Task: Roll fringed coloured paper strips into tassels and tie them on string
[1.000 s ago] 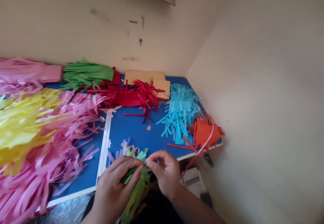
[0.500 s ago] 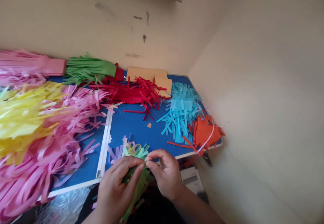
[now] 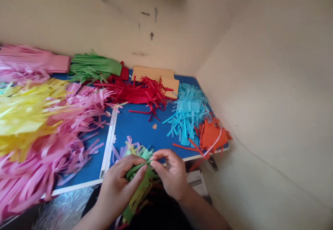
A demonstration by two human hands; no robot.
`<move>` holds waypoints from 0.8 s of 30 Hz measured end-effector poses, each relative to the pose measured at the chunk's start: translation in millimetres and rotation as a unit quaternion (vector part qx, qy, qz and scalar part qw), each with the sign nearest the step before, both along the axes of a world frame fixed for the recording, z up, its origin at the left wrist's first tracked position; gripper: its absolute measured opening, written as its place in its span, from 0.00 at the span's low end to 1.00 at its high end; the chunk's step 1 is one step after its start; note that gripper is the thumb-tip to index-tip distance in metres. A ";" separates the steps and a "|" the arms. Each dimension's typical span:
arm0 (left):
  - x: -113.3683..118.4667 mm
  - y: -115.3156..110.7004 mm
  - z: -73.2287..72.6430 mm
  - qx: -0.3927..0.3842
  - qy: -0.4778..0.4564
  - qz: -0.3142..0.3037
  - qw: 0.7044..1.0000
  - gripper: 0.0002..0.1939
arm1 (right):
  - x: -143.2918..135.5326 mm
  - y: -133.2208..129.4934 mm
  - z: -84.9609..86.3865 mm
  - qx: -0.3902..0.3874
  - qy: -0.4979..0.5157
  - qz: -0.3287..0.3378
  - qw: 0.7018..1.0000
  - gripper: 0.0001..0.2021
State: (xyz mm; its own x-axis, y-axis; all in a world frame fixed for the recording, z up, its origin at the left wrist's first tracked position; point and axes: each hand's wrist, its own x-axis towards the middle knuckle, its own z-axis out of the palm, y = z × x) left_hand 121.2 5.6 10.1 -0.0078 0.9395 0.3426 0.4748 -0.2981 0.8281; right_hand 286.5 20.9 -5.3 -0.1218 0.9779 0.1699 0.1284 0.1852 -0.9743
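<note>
Near the table's front edge, my left hand (image 3: 127, 178) is closed around the twisted green part of a tissue paper tassel (image 3: 142, 185). The thumb and fingertips of my right hand (image 3: 168, 172) pinch the end of that same twist, close against the left fingertips. Green and yellowish strips hang below my hands over dark clothing. Just beyond my fingers, on the table edge, lie lilac, yellow and mint fringe strips (image 3: 132, 148); whether they join the held tassel I cannot tell.
On the blue table (image 3: 135, 126) lie pink fringe (image 3: 65, 143), yellow fringe (image 3: 23, 119), green fringe (image 3: 96, 65), red fringe (image 3: 135, 93), light blue fringe (image 3: 188, 108) and folded orange paper (image 3: 212, 136). Tan folded sheets (image 3: 153, 73) rest by the wall. Clear shiny strips (image 3: 65, 209) sit below the edge.
My left thumb and fingers have parted a little, showing more of the green twist between the hands. The view has shifted slightly.
</note>
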 end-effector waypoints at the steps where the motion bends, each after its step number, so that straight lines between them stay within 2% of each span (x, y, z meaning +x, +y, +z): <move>1: 1.0 0.0 0.6 0.007 0.002 0.000 1.000 0.06 | 1.2 0.4 -0.1 -0.002 -0.003 0.008 1.000 0.06; 5: -0.3 0.4 4.5 0.038 0.030 -0.017 0.999 0.06 | 6.9 3.7 0.0 0.000 0.002 0.032 0.999 0.05; 10: -6.3 1.4 10.3 0.017 0.037 -0.057 0.998 0.06 | 11.6 5.3 3.9 0.023 -0.019 0.051 0.998 0.05; 15: -1.5 1.5 10.9 0.021 0.049 -0.042 0.998 0.07 | 12.8 6.1 11.6 0.064 -0.059 0.077 0.993 0.06; 19: -1.8 2.3 10.3 0.041 0.048 -0.064 0.996 0.05 | 17.2 8.4 16.4 0.081 -0.066 0.091 0.990 0.05; 24: -7.8 3.1 10.2 0.022 0.038 -0.081 0.996 0.04 | 21.4 8.2 15.2 0.099 -0.076 0.095 0.988 0.05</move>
State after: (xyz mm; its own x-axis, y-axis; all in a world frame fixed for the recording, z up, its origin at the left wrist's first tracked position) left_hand 113.4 8.7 20.4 0.1696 0.9103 0.3777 0.4792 -0.4111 0.7755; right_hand 307.9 29.1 9.9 -0.3388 0.8842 0.3216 0.2147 0.4054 -0.8886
